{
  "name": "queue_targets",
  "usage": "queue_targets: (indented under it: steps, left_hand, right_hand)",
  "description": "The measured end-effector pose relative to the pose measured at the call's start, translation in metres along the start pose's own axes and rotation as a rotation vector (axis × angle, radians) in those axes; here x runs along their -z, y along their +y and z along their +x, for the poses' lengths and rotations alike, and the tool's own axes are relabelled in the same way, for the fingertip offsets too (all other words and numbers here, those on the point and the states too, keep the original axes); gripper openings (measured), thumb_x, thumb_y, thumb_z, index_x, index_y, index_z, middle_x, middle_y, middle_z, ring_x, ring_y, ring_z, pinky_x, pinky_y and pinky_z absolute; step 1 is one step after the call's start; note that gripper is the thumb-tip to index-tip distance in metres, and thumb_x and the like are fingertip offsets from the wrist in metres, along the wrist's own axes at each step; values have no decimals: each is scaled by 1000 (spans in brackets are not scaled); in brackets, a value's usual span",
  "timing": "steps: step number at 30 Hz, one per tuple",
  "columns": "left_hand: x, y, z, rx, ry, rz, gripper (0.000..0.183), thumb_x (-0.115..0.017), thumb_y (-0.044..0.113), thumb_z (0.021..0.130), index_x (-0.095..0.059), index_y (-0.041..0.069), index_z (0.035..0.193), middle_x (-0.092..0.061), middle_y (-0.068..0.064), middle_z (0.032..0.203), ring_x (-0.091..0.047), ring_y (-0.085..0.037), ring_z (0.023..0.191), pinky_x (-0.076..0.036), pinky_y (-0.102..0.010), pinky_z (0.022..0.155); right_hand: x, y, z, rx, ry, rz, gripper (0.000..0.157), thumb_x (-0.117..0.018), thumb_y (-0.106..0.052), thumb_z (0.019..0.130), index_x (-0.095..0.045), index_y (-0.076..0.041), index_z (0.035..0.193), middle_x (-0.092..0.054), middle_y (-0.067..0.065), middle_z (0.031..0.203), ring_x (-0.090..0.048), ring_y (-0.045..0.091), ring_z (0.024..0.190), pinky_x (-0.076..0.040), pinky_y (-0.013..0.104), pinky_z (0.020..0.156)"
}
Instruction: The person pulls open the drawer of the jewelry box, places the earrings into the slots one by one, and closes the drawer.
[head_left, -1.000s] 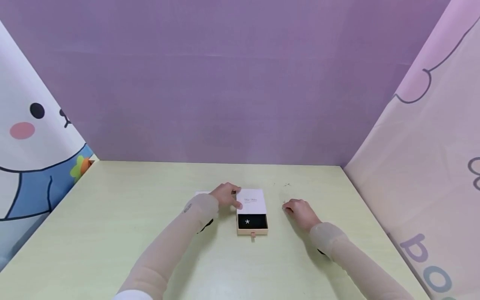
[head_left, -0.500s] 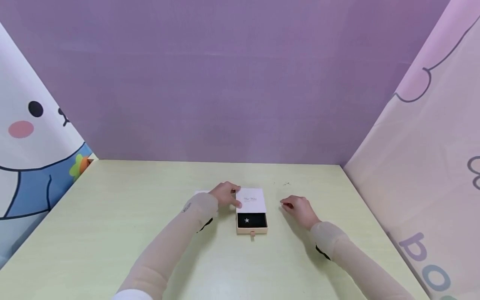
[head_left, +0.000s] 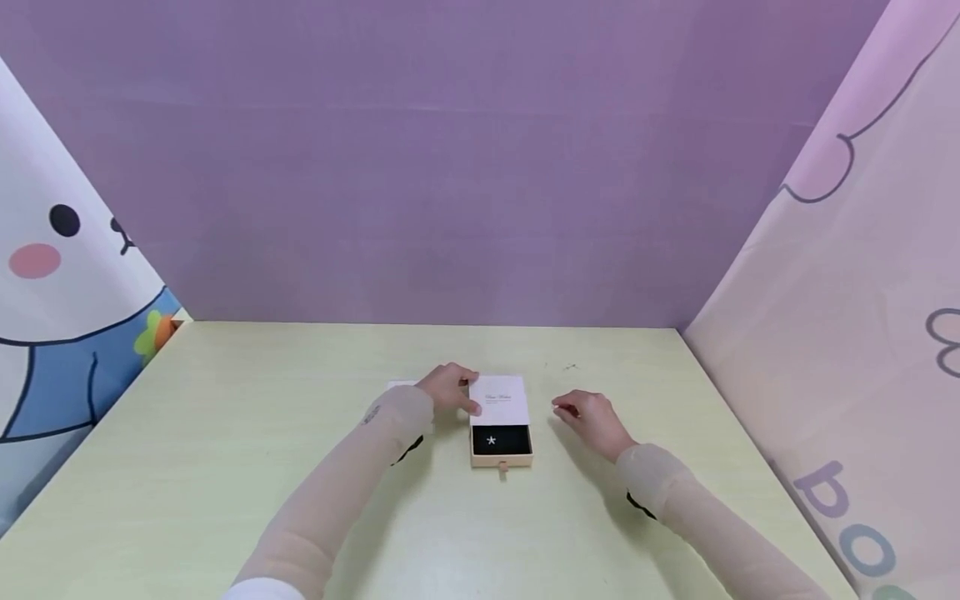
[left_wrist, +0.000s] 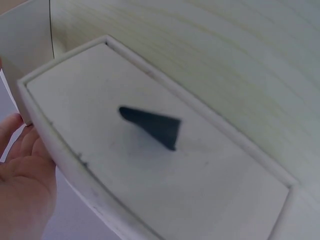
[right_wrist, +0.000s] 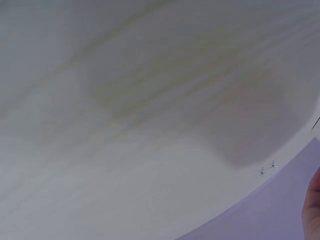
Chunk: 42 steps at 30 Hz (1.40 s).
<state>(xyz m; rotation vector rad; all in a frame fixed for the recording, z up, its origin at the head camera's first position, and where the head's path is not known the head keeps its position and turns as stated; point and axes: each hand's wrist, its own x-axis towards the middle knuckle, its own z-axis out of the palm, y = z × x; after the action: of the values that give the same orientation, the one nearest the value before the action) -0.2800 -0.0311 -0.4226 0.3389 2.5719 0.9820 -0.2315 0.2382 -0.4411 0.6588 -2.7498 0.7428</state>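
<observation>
A small white drawer box [head_left: 499, 402] with printed lettering stands mid-table. Its pale pink drawer is pulled partway out toward me; a small white star-shaped piece [head_left: 491, 441] lies on the black lining. My left hand [head_left: 448, 389] holds the box's left side, thumb near the edge of the white cover. Under my left wrist, a white tray-like box [left_wrist: 150, 170] with a dark tab [left_wrist: 155, 127] fills the left wrist view. To the right of the drawer box, my right hand [head_left: 596, 423] pinches a tiny pale piece just above the table; its exact shape is unclear.
Beyond my right hand, several tiny dark specks lie on the pale table [head_left: 225, 467]; the right wrist view shows two as star-shaped pieces [right_wrist: 262, 171]. A purple backdrop [head_left: 450, 167] rises behind, with printed cloth panels [head_left: 840, 317] on both sides.
My right hand has lifted slightly off the table and shifted left toward the drawer box, with the tiny piece between its fingertips. My left hand keeps its place on the box.
</observation>
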Motion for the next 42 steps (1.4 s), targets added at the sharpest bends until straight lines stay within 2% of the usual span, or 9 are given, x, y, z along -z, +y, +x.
queue_targets:
  steps: [14,26,37,42]
  left_hand:
    - [1,-4,3,-18,2,19,75,-78,28,71,-44,9,136,-45,-8,139,-40,-25,130,-29,-40,110]
    - [2,-1,-2,-11,2,6,75,-78,27,71,-44,10,135,-45,-8,139,-40,-26,130,-29,-39,110]
    - [2,0,-4,-10,15,15,74,-78,25,71,-46,8,134,-46,-8,139,-39,-25,130,-29,-38,110]
    - [2,-2,-3,-10,14,9,75,-79,25,70,-45,8,135,-45,-8,139,-39,-25,130,-29,-39,110]
  right_hand:
    - [5,-17,-3,61,36,7,14,-67,-7,82,-71,-2,94,-69,3,83,-63,11,70,-52,20,61]
    - [8,-38,-4,89,-20,37,16,-67,-7,81,-70,-1,95,-69,3,83,-61,8,69,-50,15,59]
    - [2,-49,-4,162,-48,54,13,-67,-8,81,-72,-4,92,-69,1,81,-60,5,68,-50,15,59]
    - [-1,-54,-3,167,-65,62,12,-67,-8,81,-72,-4,92,-69,1,81,-60,4,68,-50,14,60]
